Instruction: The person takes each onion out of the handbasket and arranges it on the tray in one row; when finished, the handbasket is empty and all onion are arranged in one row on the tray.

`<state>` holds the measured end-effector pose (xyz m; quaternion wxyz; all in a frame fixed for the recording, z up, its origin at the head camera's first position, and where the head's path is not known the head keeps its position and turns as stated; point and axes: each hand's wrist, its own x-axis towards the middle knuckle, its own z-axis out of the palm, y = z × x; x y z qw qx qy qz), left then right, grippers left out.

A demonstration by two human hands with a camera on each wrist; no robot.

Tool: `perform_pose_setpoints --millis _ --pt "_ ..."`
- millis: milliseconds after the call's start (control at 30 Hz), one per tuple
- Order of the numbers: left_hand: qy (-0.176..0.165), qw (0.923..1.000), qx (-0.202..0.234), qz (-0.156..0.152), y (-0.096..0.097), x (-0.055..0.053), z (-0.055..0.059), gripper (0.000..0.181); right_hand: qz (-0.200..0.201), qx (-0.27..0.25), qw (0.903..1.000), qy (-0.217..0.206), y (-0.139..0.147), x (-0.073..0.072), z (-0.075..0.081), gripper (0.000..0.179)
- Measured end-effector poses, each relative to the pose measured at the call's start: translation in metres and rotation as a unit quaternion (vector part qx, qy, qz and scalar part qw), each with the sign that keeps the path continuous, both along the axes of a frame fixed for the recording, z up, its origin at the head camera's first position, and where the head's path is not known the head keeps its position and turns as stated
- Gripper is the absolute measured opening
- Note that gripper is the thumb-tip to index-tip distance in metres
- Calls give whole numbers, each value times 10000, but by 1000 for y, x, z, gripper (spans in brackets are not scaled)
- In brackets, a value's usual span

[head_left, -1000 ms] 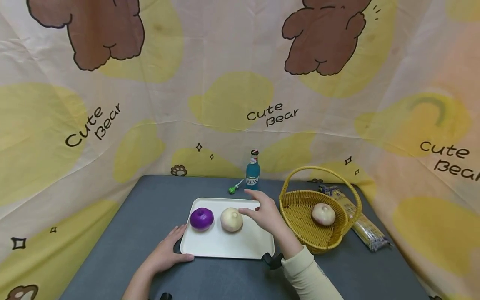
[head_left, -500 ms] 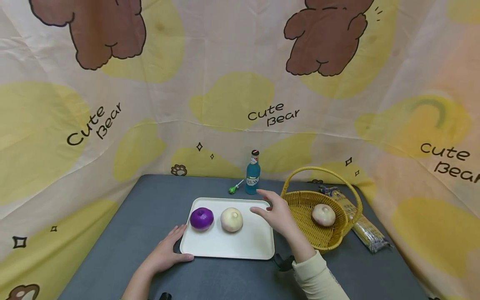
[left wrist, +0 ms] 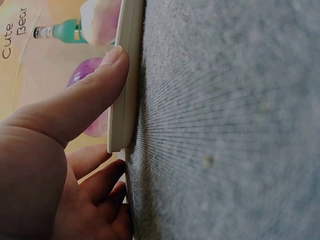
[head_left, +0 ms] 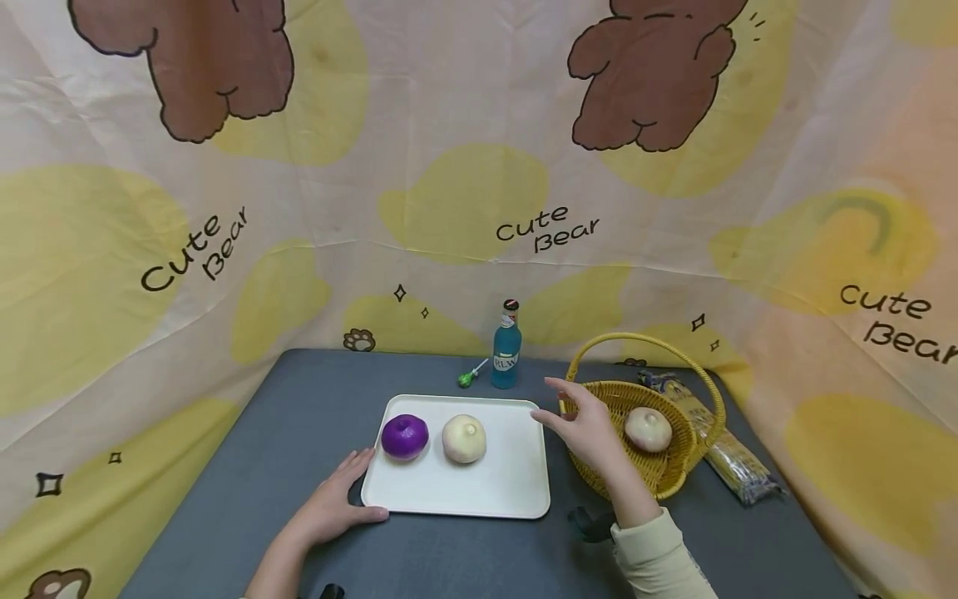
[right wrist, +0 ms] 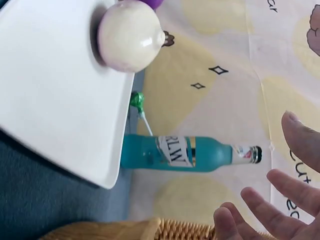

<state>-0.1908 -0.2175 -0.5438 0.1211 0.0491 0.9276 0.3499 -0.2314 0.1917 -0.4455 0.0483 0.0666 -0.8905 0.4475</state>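
My left hand [head_left: 335, 502] rests at the near left corner of the white tray [head_left: 509, 491]. Its straight thumb lies along the tray's front rim and its fingers touch the left side; the left wrist view shows both close up. On the tray sit a purple onion [head_left: 405, 437] and, to its right, a white onion [head_left: 464, 438]. Holding nothing, my right hand [head_left: 591, 428] hovers between the tray's right edge and the yellow wicker basket [head_left: 599, 482], thumb and fingers spread apart. Inside the basket lies another white onion [head_left: 648, 429].
Behind the tray stands a blue bottle [head_left: 506, 353], with a green lollipop [head_left: 467, 378] lying beside it. A long clear and yellow packet [head_left: 737, 462] lies right of the basket, partly behind it. The basket's handle [head_left: 644, 337] arches upward. A printed cloth hangs behind the grey table [head_left: 299, 416].
My right hand has moved right, from beside the white onion on the tray to in front of the basket's left side, staying empty. The left hand and the onions keep their places.
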Motion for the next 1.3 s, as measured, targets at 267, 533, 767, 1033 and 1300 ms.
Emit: perform_pose_setpoints --millis 267,533,767,1033,1300 --pt "86 9999 62 -65 1 -1 1 112 -137 -12 9999 -52 26 2 -2 67" --pt "72 9999 54 -82 1 -2 1 112 -399 163 9990 -67 55 4 -7 69" --pt "70 9999 33 -145 0 -1 2 111 -707 369 9968 -20 73 8 -9 74" --pt "-6 9999 79 -98 -2 -1 0 113 -1068 843 9907 -69 94 3 -14 79" --pt "-9 10000 63 -69 -2 -3 -1 113 -1121 888 9894 -249 114 -2 -30 81"
